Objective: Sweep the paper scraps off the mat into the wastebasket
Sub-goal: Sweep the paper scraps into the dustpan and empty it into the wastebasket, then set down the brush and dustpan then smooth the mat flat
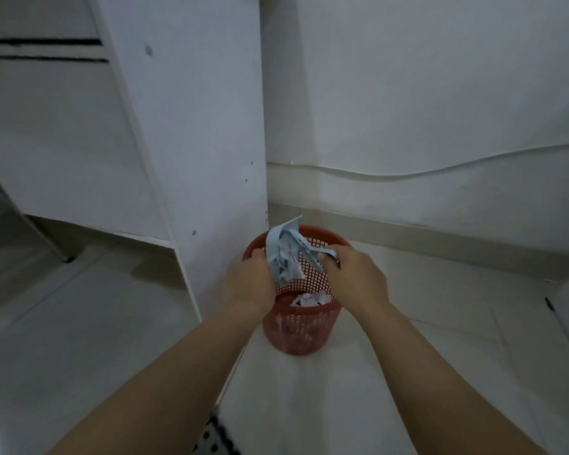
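A red mesh wastebasket (304, 326) stands on the pale floor by a white cabinet. Over its mouth I hold a folded light-blue mat (284, 246), tilted down into the basket. My left hand (248, 284) grips the mat's left edge and my right hand (355, 275) grips its right edge. White paper scraps (291, 262) lie in the fold of the mat, and more white scraps (309, 298) rest inside the basket.
A white cabinet side panel (194, 159) rises just left of the basket. A white wall with a cable (440, 170) and a skirting board runs behind it. A black-and-white patterned item (216, 435) shows at the bottom edge.
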The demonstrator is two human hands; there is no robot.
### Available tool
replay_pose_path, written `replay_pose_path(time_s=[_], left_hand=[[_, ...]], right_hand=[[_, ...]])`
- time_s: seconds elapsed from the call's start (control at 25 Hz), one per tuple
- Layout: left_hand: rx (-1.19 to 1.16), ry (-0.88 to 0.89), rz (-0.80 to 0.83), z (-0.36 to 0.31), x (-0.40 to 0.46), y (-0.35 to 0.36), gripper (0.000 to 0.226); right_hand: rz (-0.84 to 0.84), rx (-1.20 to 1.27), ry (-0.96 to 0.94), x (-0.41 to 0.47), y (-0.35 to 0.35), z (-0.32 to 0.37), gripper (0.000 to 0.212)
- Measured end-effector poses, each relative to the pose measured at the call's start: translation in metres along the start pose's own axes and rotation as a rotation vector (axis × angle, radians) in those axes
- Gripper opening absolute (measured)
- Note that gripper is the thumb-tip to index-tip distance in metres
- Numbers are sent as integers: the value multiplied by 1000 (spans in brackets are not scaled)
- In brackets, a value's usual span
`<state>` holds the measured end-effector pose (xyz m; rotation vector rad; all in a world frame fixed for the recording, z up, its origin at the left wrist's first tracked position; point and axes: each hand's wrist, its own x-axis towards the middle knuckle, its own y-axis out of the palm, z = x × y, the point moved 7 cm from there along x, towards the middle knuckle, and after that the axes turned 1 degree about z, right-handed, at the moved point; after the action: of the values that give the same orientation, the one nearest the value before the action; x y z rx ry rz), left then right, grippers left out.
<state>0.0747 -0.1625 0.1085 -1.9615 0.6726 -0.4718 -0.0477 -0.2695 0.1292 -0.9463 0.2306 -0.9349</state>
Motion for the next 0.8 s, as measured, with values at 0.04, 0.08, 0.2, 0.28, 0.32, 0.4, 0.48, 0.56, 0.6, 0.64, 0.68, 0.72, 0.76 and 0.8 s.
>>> replay_pose_path(time_s=[0.04, 0.08, 0.2, 0.28, 0.32, 0.4, 0.48, 0.56, 0.6, 0.64, 0.68, 0.72, 0.76, 0.8], left_hand=[[90, 4, 0, -4, 13, 15, 33], [163, 13, 4, -7, 20, 27, 31], [198, 28, 30, -7, 31, 51, 22], [45, -17, 18, 1, 33, 57, 14], [-70, -47, 15, 7, 34, 60, 21], [-271, -130, 21, 19, 32, 66, 32], [-451, -202, 3, 33, 28, 70, 30], [-645, -252, -10, 43, 18, 72, 26], [-726, -270, -14, 48, 11, 72, 25], [-796, -286, -15, 54, 2, 70, 24], [-862, -295, -10, 59, -9, 68, 24], [-924, -300, 0, 64, -20, 66, 24], [-979, -313, 13, 69, -33, 65, 24], [-1028, -334, 26, 74, -44, 64, 26]], right_hand=[[-13, -12, -2, 10, 11, -18, 24], [-38, -23, -13, 18, 21, -30, 24], [-127, 0, -32, 29, 43, -50, 26], [-109, -13, -62, 31, 59, -52, 27], [-94, -39, -80, 31, 64, -50, 26], [-125, -55, -117, 27, 67, -46, 23], [-193, -40, -203, 19, 64, -34, 19], [-259, -67, -311, 9, 62, -17, 17], [-296, -83, -354, 2, 60, -8, 18], [-331, -93, -391, -7, 59, 1, 19], [-356, -96, -422, -16, 58, 11, 19], [-370, -92, -450, -26, 58, 19, 20], [-376, -85, -479, -36, 60, 28, 21], [-378, -79, -508, -46, 63, 36, 21]])
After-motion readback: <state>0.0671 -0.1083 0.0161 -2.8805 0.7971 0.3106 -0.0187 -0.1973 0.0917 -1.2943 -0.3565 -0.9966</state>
